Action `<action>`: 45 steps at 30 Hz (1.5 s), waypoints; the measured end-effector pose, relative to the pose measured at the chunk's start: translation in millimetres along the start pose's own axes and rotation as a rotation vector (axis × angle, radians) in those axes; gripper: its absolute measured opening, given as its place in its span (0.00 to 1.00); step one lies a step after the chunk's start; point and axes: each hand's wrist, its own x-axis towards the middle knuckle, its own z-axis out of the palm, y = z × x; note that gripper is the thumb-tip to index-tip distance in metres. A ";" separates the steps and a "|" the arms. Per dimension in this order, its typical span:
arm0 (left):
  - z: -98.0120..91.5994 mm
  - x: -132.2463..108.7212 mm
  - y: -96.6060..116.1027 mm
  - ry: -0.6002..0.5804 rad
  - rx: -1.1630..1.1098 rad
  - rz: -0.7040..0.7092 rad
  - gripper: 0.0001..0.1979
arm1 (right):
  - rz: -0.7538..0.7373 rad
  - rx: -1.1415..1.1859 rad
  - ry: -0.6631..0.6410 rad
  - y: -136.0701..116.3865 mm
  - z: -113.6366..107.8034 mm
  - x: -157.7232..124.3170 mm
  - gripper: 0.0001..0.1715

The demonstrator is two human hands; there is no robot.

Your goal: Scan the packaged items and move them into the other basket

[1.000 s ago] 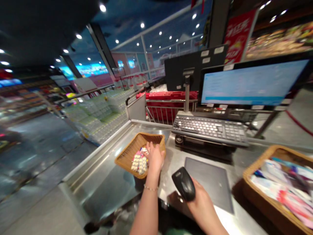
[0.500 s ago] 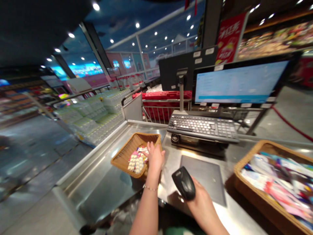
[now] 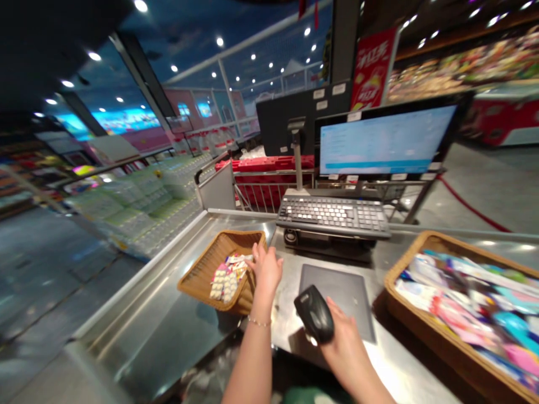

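My left hand (image 3: 266, 270) is over the right edge of a wicker basket (image 3: 197, 273), with its fingers apart and nothing visibly held. Inside that basket lie small packets and blister-like packs (image 3: 224, 285), heaped toward its right side. A black handheld scanner (image 3: 315, 315) is gripped in my right hand (image 3: 342, 339), above the metal counter and beside a flat grey pad (image 3: 337, 294). The fingers around the scanner's handle are mostly hidden.
A larger wicker basket (image 3: 406, 255) full of colourful packaged items stands at the right. Behind the pad are a keyboard (image 3: 334, 214) and a lit monitor (image 3: 385, 141). The metal counter's raised rim (image 3: 138, 275) runs along the left.
The view has turned right, so the counter, monitor and baskets appear farther left. My left hand now sits nearer the small basket's right edge. The scanner is still in my right hand.
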 end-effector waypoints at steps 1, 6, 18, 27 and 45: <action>0.6 -0.1 1.3 -0.002 -0.002 0.003 0.18 | 0.019 -0.012 -0.008 -0.9 -1.0 -1.5 0.31; 3.7 -0.9 6.6 -0.003 -0.002 0.027 0.16 | 0.043 -0.014 -0.011 0.1 -3.6 -6.1 0.34; 7.1 0.3 31.2 -0.081 -0.029 0.069 0.18 | 0.125 -0.145 0.026 -0.3 -15.2 -13.4 0.37; 10.3 -0.9 48.5 -0.079 -0.014 0.138 0.18 | 0.126 -0.141 0.080 14.5 -16.6 -18.5 0.37; 25.5 -0.6 85.0 -0.094 -0.019 0.257 0.18 | 0.239 -0.078 0.134 17.7 -36.2 -25.2 0.40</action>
